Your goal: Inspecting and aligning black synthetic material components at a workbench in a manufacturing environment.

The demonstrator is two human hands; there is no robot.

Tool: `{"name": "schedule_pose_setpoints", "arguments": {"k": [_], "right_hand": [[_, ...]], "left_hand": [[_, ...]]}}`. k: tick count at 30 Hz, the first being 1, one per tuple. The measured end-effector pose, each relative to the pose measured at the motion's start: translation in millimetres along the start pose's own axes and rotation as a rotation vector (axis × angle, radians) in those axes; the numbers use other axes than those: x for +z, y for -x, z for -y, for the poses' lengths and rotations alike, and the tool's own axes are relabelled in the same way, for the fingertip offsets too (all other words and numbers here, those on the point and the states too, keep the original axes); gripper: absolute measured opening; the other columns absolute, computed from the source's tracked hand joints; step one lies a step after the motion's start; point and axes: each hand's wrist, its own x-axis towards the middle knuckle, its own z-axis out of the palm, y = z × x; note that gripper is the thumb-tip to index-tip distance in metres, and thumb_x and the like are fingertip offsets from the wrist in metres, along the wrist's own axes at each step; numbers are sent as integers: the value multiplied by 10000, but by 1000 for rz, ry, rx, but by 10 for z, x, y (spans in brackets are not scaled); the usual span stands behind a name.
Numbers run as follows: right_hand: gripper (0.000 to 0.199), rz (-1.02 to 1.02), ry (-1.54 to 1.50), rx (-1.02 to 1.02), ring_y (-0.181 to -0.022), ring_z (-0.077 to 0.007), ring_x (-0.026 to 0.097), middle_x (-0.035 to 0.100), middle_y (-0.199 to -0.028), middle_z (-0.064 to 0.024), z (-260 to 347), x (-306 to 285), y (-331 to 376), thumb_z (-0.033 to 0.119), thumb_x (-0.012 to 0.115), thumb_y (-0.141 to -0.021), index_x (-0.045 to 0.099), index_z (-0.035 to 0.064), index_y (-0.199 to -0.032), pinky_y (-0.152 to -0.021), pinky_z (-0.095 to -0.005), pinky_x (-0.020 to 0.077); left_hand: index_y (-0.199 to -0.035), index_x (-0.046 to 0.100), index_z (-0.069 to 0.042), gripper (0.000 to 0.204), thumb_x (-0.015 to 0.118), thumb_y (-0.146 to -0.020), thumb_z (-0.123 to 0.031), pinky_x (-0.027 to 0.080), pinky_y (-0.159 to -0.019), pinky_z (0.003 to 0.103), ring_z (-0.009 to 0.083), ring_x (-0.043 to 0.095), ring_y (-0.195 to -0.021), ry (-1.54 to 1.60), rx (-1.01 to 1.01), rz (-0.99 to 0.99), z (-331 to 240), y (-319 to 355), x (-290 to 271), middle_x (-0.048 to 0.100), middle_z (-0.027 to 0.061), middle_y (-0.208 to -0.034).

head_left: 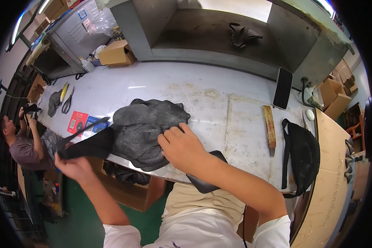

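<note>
A heap of dark grey, soft, leather-like pieces lies at the table's near edge in front of me. My right hand rests on the heap's right side with its fingers curled into it; the fingertips are partly hidden. Off the heap's left side, my left hand pinches the outer end of a black flat piece with a long strap. That piece stretches back to the heap, overlapping its left edge. Under my right forearm, a smooth black piece hangs over the table edge.
On the right lie a phone, a worn wooden-handled tool and a black curved pouch-like piece. Scissors and red and blue cards are at left. A metal housing stands behind. Another person works far left.
</note>
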Motion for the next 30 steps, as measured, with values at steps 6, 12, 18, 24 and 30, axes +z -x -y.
{"name": "schedule_pose_setpoints", "arguments": {"k": [6, 12, 18, 24, 30], "right_hand": [[242, -3, 38, -39, -910, -258, 569, 594, -851, -100, -11, -55, 37, 76, 646, -718, 628, 21, -953, -987, -479, 396], [319, -14, -243, -43, -1028, -297, 579, 592, -985, -127, 411, -585, 254, 215, 731, -773, 617, 33, -1009, -957, -492, 447], [277, 328, -871, 214, -872, -280, 620, 599, -975, -119, 757, -959, 1028, 213, 751, -805, 605, 42, -966, -715, -379, 497], [249, 317, -874, 387, -549, -260, 574, 545, -631, -53, 541, -1401, 1552, 183, 778, -807, 564, 58, -792, -510, -361, 452], [287, -156, -1290, 734, -504, -257, 547, 549, -618, -90, 470, -1960, 2198, 82, 808, -775, 524, 42, -764, -467, -355, 415]], "left_hand": [[-1129, 562, -44, 320, 493, -956, -304, 493, -770, 370, 210, 577, -818, -223, 88, -63, -843, 73, -314, 604, 89, -920], [-896, 580, -53, 128, 607, -899, -178, 467, -516, 282, 150, 576, -687, -830, -667, 843, -951, 1072, 26, 582, 76, -924], [-939, 581, -10, 132, 605, -938, -140, 458, -562, 276, 135, 603, -626, -423, -1106, 1515, -45, 2114, 520, 622, 45, -739], [-1017, 594, -17, 179, 600, -950, -183, 467, -570, 293, 164, 616, -642, -223, -1320, 1748, 308, 2607, 941, 648, 70, -775], [-1138, 602, -77, 358, 713, -868, -286, 511, -631, 330, 276, 674, -726, -149, -1103, 2286, 700, 2742, 1159, 684, 126, -878]]}}
